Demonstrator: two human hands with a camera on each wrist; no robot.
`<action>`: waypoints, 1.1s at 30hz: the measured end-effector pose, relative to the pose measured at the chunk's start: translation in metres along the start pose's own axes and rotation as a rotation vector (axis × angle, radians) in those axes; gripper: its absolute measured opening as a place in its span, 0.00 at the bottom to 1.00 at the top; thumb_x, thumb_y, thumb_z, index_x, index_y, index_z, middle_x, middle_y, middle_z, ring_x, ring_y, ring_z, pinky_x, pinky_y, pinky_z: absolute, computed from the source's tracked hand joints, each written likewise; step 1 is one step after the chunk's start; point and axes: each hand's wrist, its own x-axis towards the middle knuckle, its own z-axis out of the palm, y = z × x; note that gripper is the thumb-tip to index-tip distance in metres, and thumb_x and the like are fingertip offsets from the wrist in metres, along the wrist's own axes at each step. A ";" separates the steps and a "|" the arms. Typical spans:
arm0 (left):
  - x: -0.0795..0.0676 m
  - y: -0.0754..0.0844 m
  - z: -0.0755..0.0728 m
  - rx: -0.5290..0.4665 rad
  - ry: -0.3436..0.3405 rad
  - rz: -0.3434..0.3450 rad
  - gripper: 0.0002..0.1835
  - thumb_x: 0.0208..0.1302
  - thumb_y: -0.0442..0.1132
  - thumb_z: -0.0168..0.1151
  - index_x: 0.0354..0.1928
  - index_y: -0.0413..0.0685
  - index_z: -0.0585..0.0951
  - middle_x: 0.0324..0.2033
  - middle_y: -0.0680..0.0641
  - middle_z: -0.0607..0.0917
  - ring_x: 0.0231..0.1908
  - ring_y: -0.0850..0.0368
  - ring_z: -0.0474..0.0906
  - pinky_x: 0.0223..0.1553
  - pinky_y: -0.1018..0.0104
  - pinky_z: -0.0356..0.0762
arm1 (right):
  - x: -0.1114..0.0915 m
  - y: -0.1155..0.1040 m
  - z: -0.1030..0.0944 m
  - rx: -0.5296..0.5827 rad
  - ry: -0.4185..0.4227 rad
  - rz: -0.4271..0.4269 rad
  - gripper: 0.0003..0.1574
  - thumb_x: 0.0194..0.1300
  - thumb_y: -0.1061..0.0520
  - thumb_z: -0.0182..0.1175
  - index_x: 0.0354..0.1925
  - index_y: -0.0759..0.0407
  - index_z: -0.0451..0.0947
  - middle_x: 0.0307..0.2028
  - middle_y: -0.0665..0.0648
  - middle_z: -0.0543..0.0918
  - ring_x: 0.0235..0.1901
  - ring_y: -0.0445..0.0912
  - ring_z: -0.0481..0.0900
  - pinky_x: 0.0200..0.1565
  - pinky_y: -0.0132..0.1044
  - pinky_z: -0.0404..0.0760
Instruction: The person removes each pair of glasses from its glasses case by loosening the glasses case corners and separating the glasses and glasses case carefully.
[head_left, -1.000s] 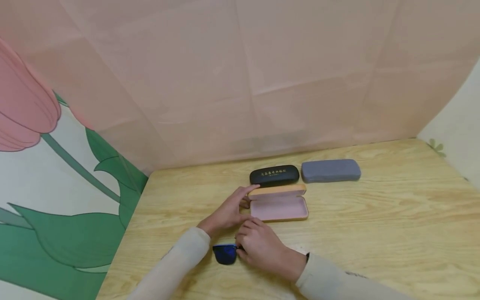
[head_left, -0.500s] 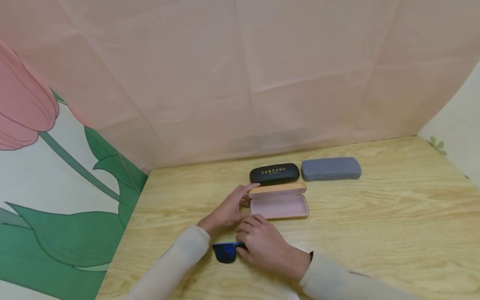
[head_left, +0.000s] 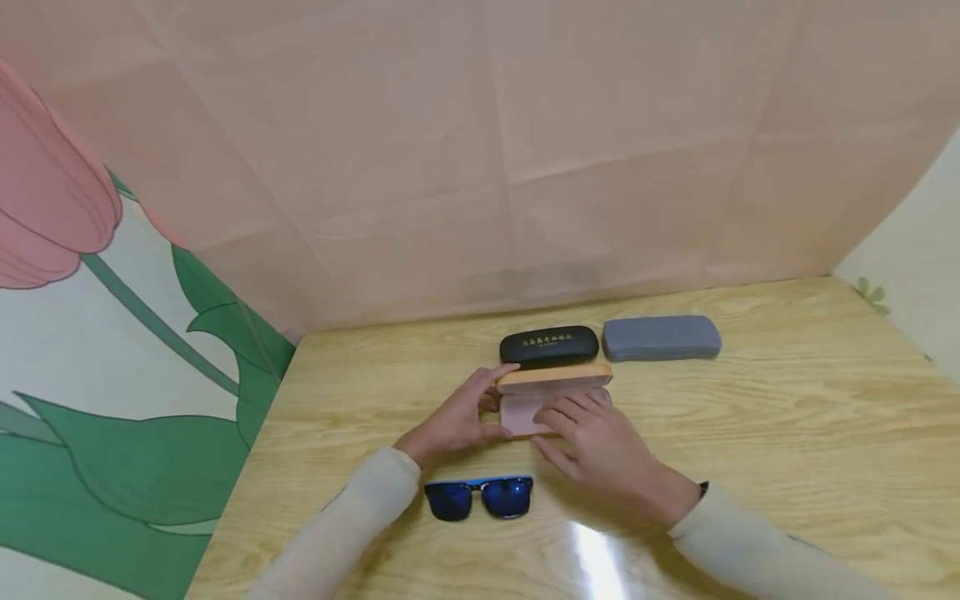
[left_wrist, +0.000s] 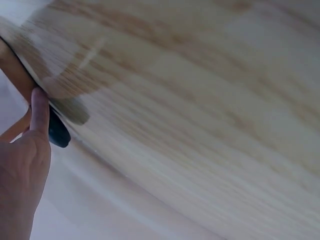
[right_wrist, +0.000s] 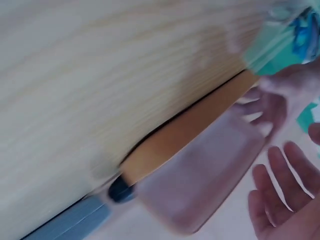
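1. The orange case [head_left: 517,414] is placed directly to the right of the left hand [head_left: 459,422]; its lid [head_left: 553,382] is raised, and its long axis is laid crosswise, from the left hand toward the right hand [head_left: 598,439].
2. The left end of the case is gripped by the left hand; the thumb is set at the near edge, the index finger is stretched to the lid.
3. Nothing is grasped by the right hand; its fingers, loosely bent, are seen over the case's right half from the head; a gap to the case is shown in the right wrist view.
4. The sunglasses [head_left: 506,500] are laid on the counter [head_left: 765,392], on the near side of both hands, roughly parallel to the case; they are touched by neither; the left is judged nearer.
5. Beyond both hands, the black case [head_left: 549,348] is placed just behind the lid; the grey case [head_left: 662,338] is set beside it, to the right.
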 end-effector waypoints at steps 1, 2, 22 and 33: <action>0.000 -0.001 0.000 0.002 0.000 -0.008 0.55 0.54 0.35 0.76 0.76 0.76 0.53 0.61 0.44 0.68 0.54 0.52 0.77 0.57 0.64 0.80 | -0.001 0.006 -0.002 -0.002 0.014 -0.005 0.18 0.65 0.42 0.62 0.43 0.53 0.82 0.42 0.51 0.85 0.47 0.50 0.81 0.54 0.47 0.78; 0.000 -0.001 0.000 0.004 0.000 -0.016 0.56 0.53 0.35 0.76 0.76 0.77 0.53 0.61 0.46 0.68 0.55 0.53 0.76 0.57 0.65 0.80 | -0.002 0.011 -0.003 -0.008 0.030 -0.012 0.19 0.65 0.43 0.62 0.44 0.54 0.81 0.42 0.53 0.85 0.47 0.50 0.81 0.54 0.47 0.79; 0.006 0.001 0.005 0.020 0.028 -0.023 0.57 0.48 0.38 0.80 0.75 0.74 0.55 0.58 0.46 0.69 0.54 0.54 0.76 0.56 0.69 0.79 | -0.003 0.099 -0.005 0.186 -0.280 0.416 0.29 0.75 0.36 0.48 0.55 0.56 0.77 0.55 0.61 0.82 0.56 0.60 0.78 0.60 0.61 0.72; 0.005 0.002 0.005 0.041 0.034 -0.025 0.56 0.48 0.37 0.80 0.74 0.70 0.56 0.58 0.47 0.70 0.55 0.54 0.75 0.59 0.66 0.77 | 0.002 0.111 0.003 0.295 -0.441 0.520 0.36 0.75 0.32 0.41 0.61 0.52 0.80 0.47 0.58 0.88 0.41 0.51 0.85 0.49 0.55 0.80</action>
